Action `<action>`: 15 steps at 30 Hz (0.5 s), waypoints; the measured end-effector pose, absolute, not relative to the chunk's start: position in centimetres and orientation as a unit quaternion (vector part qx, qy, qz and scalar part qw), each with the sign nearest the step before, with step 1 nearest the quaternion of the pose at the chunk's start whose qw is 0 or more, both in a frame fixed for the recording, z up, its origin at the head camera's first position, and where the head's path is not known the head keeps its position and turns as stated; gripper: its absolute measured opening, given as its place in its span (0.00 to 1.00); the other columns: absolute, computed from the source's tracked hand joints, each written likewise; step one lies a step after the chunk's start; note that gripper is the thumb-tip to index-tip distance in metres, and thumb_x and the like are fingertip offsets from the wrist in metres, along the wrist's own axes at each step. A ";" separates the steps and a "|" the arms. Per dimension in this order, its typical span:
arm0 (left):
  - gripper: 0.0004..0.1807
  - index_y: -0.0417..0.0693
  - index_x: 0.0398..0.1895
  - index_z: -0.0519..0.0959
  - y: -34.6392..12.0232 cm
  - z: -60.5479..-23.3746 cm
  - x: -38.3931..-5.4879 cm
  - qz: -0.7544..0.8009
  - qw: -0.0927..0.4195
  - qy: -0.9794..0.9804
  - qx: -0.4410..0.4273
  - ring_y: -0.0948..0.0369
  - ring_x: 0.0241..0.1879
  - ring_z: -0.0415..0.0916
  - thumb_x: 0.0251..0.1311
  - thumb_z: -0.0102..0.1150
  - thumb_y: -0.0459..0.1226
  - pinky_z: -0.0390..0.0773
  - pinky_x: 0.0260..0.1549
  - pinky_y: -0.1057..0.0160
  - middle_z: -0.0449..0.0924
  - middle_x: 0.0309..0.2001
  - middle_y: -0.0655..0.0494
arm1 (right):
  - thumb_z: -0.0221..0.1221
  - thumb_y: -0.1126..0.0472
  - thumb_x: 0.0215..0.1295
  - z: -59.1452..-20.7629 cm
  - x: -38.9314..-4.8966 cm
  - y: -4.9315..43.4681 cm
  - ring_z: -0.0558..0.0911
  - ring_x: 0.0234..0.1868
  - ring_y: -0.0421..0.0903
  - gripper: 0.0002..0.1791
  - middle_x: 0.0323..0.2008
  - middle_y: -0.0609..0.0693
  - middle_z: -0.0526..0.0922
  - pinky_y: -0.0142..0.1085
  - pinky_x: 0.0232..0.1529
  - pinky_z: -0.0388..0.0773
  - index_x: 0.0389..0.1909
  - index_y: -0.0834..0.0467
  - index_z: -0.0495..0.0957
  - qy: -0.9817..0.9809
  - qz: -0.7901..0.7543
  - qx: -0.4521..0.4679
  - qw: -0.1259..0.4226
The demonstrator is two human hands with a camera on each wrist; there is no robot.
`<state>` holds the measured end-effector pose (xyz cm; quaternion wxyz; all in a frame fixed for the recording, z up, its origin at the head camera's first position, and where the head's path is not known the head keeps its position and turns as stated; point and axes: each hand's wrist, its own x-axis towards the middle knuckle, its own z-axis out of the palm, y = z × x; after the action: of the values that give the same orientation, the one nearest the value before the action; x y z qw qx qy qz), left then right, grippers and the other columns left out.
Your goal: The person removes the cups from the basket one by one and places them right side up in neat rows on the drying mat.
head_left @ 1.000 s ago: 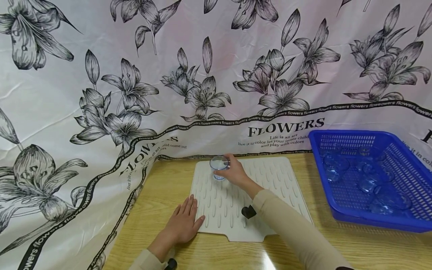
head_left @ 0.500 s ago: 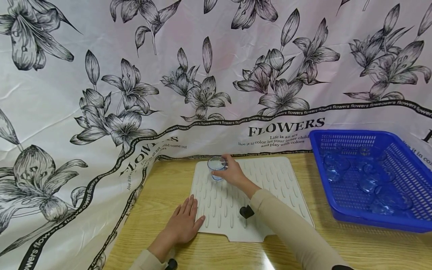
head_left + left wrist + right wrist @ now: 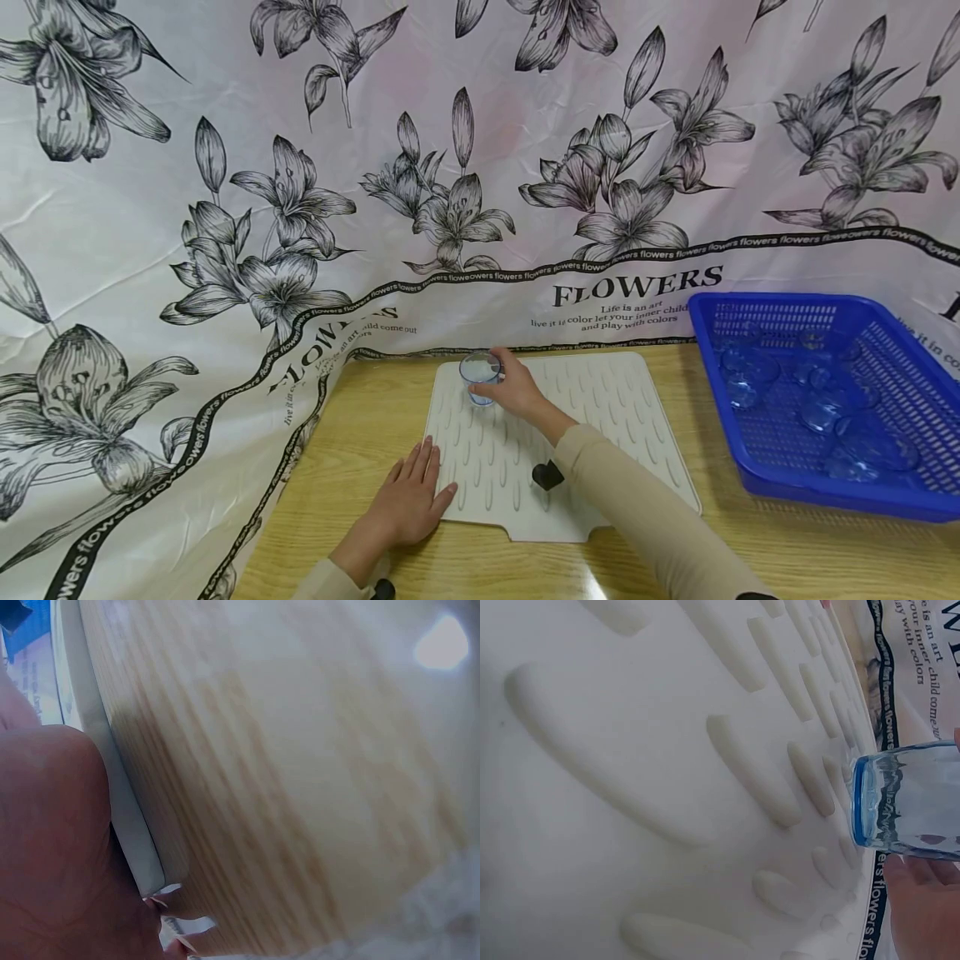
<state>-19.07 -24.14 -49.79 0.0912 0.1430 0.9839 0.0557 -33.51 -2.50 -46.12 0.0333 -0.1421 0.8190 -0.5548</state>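
Backdrop: flower-printed sheet (image 3: 187, 50) behind the mat (image 3: 487, 492); table (image 3: 360, 404) beneath it.
Glass (image 3: 472, 377): upright, at the mat's far left corner; base contact unclear.
Right hand (image 3: 517, 390): grip curled round the glass.
Left hand (image 3: 408, 504): grip released, flat, at the mat's left edge.
Basket (image 3: 847, 497): right of the mat, containing glassware (image 3: 821, 414).
Change: glass slightly further left over the mat; judged fine positioning, release outstanding.

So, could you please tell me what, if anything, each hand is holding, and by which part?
The right hand grips a clear, blue-tinted round tumbler by its side wall; the left hand holds nothing.
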 end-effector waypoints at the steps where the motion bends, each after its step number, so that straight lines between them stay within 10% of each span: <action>1: 0.44 0.36 0.82 0.48 -24.1 -49.6 -19.0 0.061 0.093 0.983 0.143 0.44 0.81 0.40 0.79 0.29 0.61 0.50 0.74 0.38 0.39 0.83 0.42 | 0.71 0.54 0.64 -46.1 -33.4 -2.4 0.70 0.71 0.63 0.47 0.73 0.62 0.67 0.54 0.66 0.71 0.78 0.61 0.58 0.820 -0.553 -0.144 0.034; 15: 0.45 0.38 0.82 0.47 -24.2 -50.3 -19.4 0.059 0.094 0.984 0.140 0.45 0.81 0.38 0.79 0.27 0.63 0.49 0.74 0.38 0.37 0.83 0.43 | 0.72 0.55 0.63 -46.0 -33.5 -1.6 0.67 0.73 0.60 0.47 0.74 0.61 0.66 0.54 0.68 0.70 0.78 0.59 0.58 0.819 -0.552 -0.144 0.049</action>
<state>-19.39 -24.23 -50.30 0.0940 0.1403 0.9839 0.0593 -33.49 -1.64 -45.98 0.0490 -0.1445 0.8194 -0.5525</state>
